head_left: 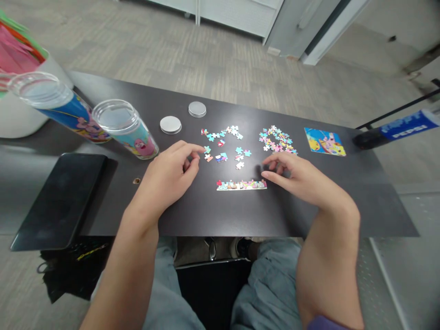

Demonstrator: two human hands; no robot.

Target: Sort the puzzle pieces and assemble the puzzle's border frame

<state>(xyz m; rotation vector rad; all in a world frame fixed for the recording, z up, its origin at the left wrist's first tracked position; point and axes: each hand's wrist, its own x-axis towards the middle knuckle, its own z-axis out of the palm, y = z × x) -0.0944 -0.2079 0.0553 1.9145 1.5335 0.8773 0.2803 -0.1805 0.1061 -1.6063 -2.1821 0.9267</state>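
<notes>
- Two tubs (142, 137) on the left, clear tops; honestly can't make out what's inside.
- Bin (17, 117) beside them has pink and green stuff (17, 50) in it.
- Puzzle strip (241, 185) lies on the table (206, 215), long axis left-right, knobs pointing away from the person.
- Left hand (172, 167) loosely open by loose pieces (223, 156); right hand (295, 176) open, half curled, near the strip's right end.

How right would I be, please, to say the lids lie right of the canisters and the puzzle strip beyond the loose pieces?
One part is wrong: in the head view, the puzzle strip lies on the near side of the loose pieces. The lids lie right of the canisters.
</notes>
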